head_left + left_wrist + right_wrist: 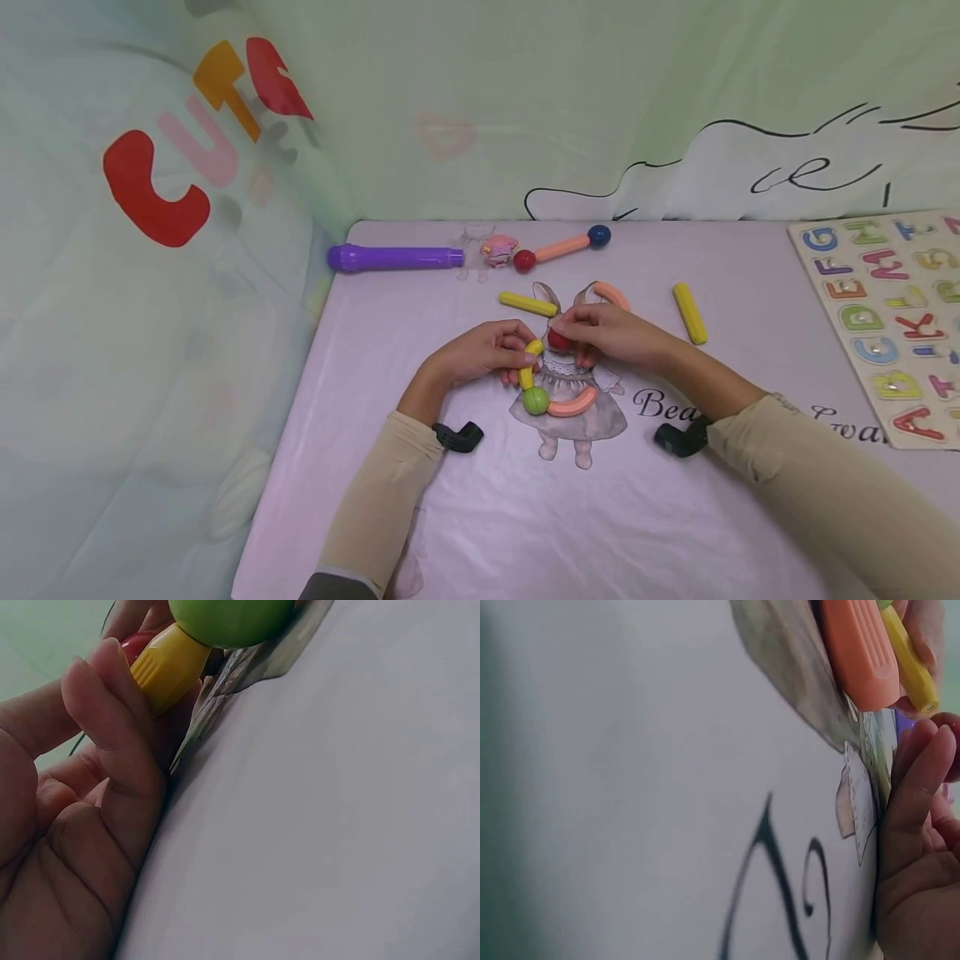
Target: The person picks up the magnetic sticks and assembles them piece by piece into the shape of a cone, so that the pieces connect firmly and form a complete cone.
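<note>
My left hand (491, 352) pinches a curved yellow toy rod (526, 377) between thumb and fingers. The rod's lower end joins a green ball (535, 401), and a curved orange rod (573, 405) runs on from that ball to the right. Just across from it, my right hand (611, 335) grips a red ball (558, 339) in its fingertips. In the right wrist view the yellow rod's free end (925, 703) is close to the red ball (952, 724). Up close in the left wrist view, the green ball (232, 619) meets the yellow rod (171, 667).
Straight yellow rods (528, 303) (690, 313) and another curved orange rod (613, 295) lie nearby. Behind are a purple tube (397, 258), a small pink figure (498, 249) and an orange rod (562, 247) with balls on its ends. An alphabet board (847, 287) lies at right.
</note>
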A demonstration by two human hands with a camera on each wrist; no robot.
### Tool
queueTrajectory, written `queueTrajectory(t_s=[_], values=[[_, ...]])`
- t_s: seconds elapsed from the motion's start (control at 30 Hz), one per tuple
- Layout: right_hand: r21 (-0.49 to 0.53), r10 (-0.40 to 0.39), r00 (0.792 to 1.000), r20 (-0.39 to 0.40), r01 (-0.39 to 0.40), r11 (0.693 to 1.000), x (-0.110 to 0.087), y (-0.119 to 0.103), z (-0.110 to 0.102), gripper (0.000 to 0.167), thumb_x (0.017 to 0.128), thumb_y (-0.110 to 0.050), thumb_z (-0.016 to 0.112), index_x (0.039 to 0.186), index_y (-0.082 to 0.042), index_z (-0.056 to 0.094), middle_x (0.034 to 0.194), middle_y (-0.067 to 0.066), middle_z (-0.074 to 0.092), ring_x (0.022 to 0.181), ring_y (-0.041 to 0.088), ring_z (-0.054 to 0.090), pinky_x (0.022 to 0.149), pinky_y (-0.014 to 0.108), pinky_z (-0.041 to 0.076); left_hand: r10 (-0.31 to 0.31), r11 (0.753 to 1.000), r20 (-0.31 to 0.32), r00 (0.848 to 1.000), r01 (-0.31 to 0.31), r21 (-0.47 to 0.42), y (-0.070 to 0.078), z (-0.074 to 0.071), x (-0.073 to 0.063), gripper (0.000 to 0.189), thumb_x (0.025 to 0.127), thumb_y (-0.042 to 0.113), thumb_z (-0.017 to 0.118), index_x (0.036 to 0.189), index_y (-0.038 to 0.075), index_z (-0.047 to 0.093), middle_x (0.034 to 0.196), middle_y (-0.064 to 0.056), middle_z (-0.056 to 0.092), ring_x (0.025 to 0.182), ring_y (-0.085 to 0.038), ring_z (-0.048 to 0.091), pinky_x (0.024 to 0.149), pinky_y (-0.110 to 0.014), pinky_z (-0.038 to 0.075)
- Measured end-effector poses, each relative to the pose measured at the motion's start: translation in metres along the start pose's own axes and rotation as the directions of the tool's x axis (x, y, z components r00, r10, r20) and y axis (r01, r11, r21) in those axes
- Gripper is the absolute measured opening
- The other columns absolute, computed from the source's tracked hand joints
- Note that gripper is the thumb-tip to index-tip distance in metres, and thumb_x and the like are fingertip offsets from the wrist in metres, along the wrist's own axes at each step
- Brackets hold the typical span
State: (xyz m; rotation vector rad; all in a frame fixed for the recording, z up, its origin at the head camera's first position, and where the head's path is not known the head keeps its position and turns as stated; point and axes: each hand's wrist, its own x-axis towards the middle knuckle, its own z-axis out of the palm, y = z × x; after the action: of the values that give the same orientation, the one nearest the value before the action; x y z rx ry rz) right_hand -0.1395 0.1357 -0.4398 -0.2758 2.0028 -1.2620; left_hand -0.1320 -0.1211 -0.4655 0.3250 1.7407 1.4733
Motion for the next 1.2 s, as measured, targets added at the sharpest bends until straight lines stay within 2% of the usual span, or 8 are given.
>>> queueTrajectory(t_s=[0.4,0.7,1.07,1.2], values=[[-0.022,0.022,1.0,-0.002,-0.022,1.0,0.0041,-0.0043,0.001,0.051,0.104,-0.048,0.054,0.132,-0.006,0.06,0.103,0.011,0.063,0.08,0.02,0.06,0.071,0.025,0.054,0.008,1.0,0.001,1.0,-0.008,0.002,0.0016,0.0003,-0.0007,0.021,0.099,0.012,0.067,0.117,0.005,0.06,0.087,-0.002,0.068,0.065,-0.012,0.06,0.061,-0.024,0.053],[-0.017,0.025,1.0,0.005,-0.024,1.0,0.0055,-0.0052,0.0018,0.046,0.106,-0.044,0.053,0.128,-0.005,0.061,0.095,0.009,0.062,0.075,0.018,0.058,0.068,0.024,0.052,0.004,1.0,0.001,1.0,-0.004,-0.005,0.0007,0.0001,-0.0006,0.023,0.098,0.012,0.068,0.118,0.005,0.059,0.087,-0.002,0.068,0.065,-0.012,0.06,0.061,-0.024,0.053],[-0.015,0.02,1.0,0.011,-0.02,1.0,0.0068,-0.0044,0.0018,0.049,0.107,-0.045,0.05,0.132,-0.004,0.059,0.102,0.012,0.064,0.077,0.018,0.061,0.069,0.025,0.053,-0.002,1.0,0.0,1.0,0.002,0.005,0.0006,-0.0005,-0.0008,0.022,0.099,0.012,0.067,0.118,0.005,0.059,0.087,-0.002,0.068,0.064,-0.012,0.06,0.061,-0.024,0.054],[0.003,0.025,1.0,0.013,-0.025,1.0,0.0042,-0.0029,0.0006,0.05,0.105,-0.046,0.053,0.133,-0.004,0.057,0.107,0.013,0.064,0.08,0.019,0.062,0.072,0.025,0.055,-0.001,1.0,0.004,1.0,0.001,0.008,0.0014,-0.0003,-0.0009,0.022,0.098,0.012,0.068,0.118,0.005,0.059,0.087,-0.002,0.068,0.064,-0.012,0.061,0.062,-0.024,0.054]])
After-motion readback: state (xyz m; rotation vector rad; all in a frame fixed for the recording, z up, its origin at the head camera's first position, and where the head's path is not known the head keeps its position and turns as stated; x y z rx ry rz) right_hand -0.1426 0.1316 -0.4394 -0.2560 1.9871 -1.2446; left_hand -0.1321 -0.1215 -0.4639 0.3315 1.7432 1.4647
